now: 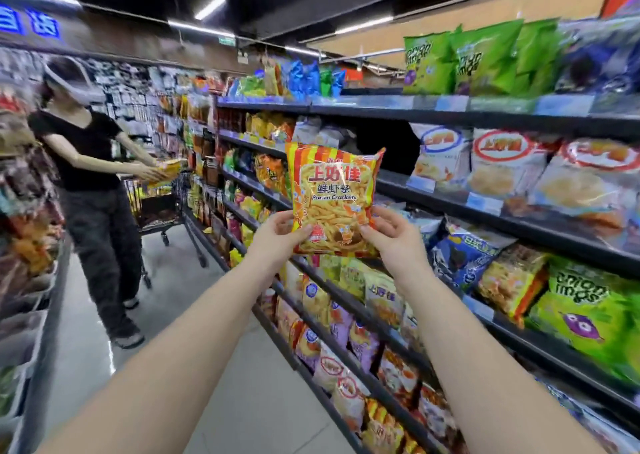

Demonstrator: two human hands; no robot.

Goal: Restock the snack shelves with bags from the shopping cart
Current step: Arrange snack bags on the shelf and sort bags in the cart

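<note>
Both hands are gripping one bag. My left hand [277, 235] is pinching the lower left corner of the prawn cracker bag [332, 200], thumb across the front, fingers behind. My right hand [391, 235] is pinching the lower right corner the same way. I am holding the bag upright in mid-air, front panel facing me, in front of the snack shelves [450, 190] on the right, touching no shelf.

Directly behind the bag, a dark gap [388, 145] is showing on the second shelf from the top, with white chip bags [502, 162] standing to its right. Green bags [478, 58] are lining the top shelf. Lower down on the right, a blue bag [460, 259] and a green onion rings bag [588, 311] are sitting on the shelf, and more snack bags are filling the rows below.

Far left in the aisle, another person [86, 162] in a black top is holding a yellow bag [166, 171] over the shopping cart [162, 204]. Edges of the view are blurring; small labels are unreadable.
</note>
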